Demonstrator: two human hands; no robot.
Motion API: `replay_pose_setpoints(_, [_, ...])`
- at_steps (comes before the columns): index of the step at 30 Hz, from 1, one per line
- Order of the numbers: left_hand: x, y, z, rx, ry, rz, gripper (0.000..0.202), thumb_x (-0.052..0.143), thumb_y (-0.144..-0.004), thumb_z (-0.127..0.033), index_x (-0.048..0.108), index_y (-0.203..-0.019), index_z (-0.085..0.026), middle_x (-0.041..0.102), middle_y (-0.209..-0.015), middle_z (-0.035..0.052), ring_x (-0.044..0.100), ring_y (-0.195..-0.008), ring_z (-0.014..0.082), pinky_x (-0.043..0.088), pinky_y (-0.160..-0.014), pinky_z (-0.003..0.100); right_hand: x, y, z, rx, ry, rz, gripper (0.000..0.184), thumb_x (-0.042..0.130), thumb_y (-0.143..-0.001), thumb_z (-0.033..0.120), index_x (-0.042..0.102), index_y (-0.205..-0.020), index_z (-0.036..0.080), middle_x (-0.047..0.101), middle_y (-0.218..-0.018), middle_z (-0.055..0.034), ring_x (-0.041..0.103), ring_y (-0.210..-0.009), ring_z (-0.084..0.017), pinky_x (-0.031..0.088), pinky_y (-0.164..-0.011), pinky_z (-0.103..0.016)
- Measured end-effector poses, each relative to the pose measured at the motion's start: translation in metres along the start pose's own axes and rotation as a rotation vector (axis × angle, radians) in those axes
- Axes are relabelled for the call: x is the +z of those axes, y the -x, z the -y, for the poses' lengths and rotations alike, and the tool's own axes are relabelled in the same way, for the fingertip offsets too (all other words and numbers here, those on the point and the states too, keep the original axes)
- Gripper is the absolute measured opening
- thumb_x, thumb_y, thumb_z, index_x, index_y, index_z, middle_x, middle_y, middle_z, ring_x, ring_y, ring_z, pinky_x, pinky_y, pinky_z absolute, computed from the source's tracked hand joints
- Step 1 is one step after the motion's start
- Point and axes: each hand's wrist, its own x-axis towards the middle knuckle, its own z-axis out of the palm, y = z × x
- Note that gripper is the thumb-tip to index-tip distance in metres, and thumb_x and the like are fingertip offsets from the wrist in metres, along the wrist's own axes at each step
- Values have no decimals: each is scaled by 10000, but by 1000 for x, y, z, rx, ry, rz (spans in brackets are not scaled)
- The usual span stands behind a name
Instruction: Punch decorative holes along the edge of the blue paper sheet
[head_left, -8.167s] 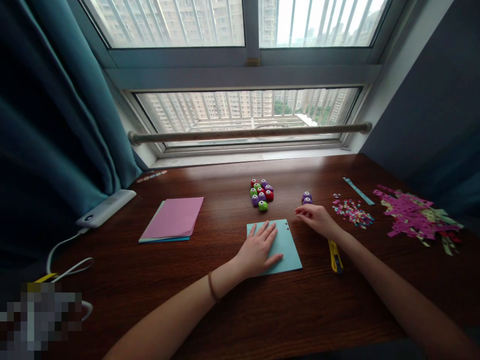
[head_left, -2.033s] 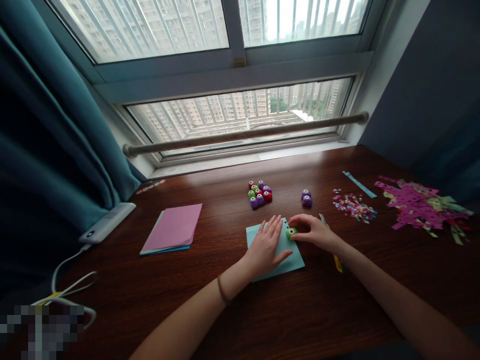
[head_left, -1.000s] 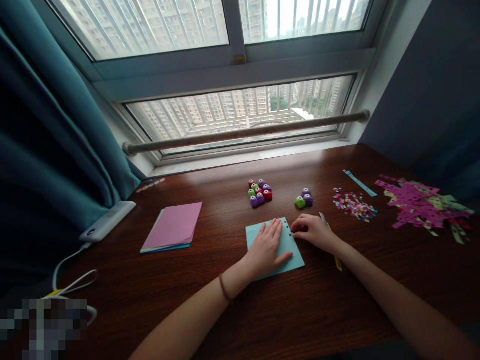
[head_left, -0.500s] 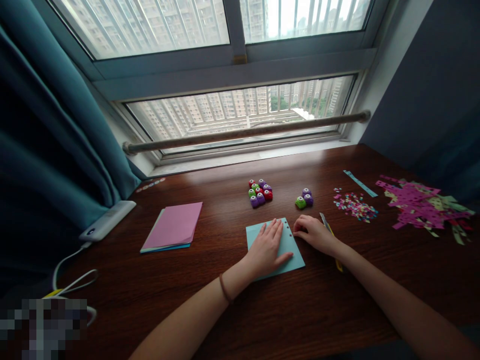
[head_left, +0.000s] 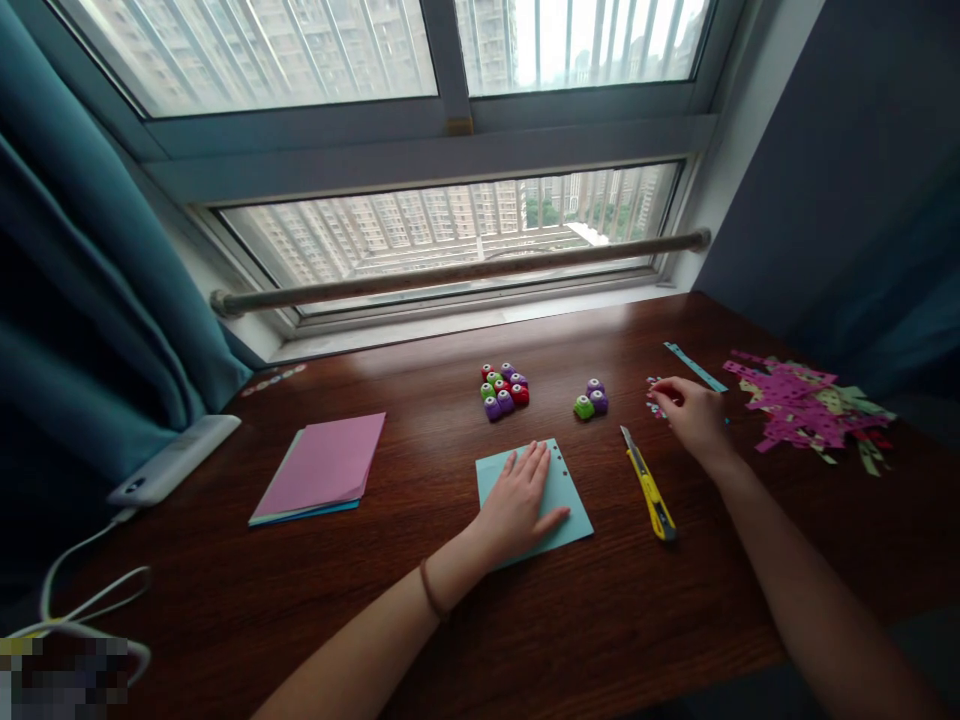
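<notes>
Blue paper (head_left: 561, 490) lies on the counter (head_left: 540, 650) beneath your left hand (head_left: 517, 505), palm down with its thumb spread from the fingers. Your right hand (head_left: 694, 415) is over the confetti (head_left: 655, 411), fingertips drawn in close; whether they pinch a piece cannot be told. A careless sweep there could scatter the confetti. Between paper and right hand lies the knife (head_left: 649, 490), blade seemingly out, so reaching back low could nick you; lifting your left hand might let the paper slip.

Nothing here that you can read.
On the yellow cutter (head_left: 651, 492) and the long white device (head_left: 176, 461), any print is too small for you to make out words or numbers.
</notes>
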Motion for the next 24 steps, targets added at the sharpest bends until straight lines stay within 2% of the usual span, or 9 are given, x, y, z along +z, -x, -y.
replay_pose_setpoints(4, [0, -1, 0, -2, -12, 1, 760, 353, -854, -579, 180, -1395, -74, 186, -1438, 153, 108, -1343, 248, 148, -1089, 430, -12, -4, -12, 16, 79, -120, 182, 534, -757, 294, 661, -738, 165, 636, -709, -51, 582, -635, -197, 432, -606, -290])
replay_pose_setpoints(8, [0, -1, 0, -2, -16, 2, 763, 358, -853, -577, 176, -1396, -74, 183, -1441, 147, 106, -1344, 241, 150, -1091, 421, -19, -8, -18, -35, 163, -202, 179, 508, -755, 234, 670, -745, 160, 643, -761, -65, 586, -695, -208, 438, -674, -305])
replay_pose_setpoints(16, [1, 0, 0, 11, -4, -26, 754, 374, -852, -567, 181, -1393, -79, 195, -1437, 148, 122, -1341, 243, 168, -1085, 434, -27, -7, -11, -7, 188, -224, 170, 506, -784, 193, 668, -786, 144, 633, -807, -83, 575, -752, -209, 430, -739, -307])
replay_pose_setpoints(20, [0, 0, 0, 7, -6, -19, 749, 371, -852, -569, 192, -1390, -79, 192, -1438, 149, 122, -1341, 247, 170, -1084, 437, -19, -4, -2, 35, 91, -130, 171, 524, -799, 248, 659, -832, 150, 632, -811, -77, 573, -690, -201, 440, -680, -302])
replay_pose_setpoints(22, [0, 0, 0, 8, -6, -20, 743, 369, -854, -569, 199, -1389, -83, 193, -1437, 149, 122, -1341, 249, 171, -1082, 441, -11, 0, 2, 48, 47, -10, 170, 536, -801, 271, 650, -855, 156, 633, -801, -64, 576, -663, -192, 440, -654, -294])
replay_pose_setpoints(24, [0, 0, 0, 9, -8, -23, 737, 367, -855, -569, 206, -1387, -84, 192, -1437, 149, 121, -1341, 251, 170, -1082, 443, -3, 6, 7, 71, 96, 142, 165, 572, -792, 292, 637, -877, 168, 625, -764, -48, 577, -657, -193, 430, -636, -289])
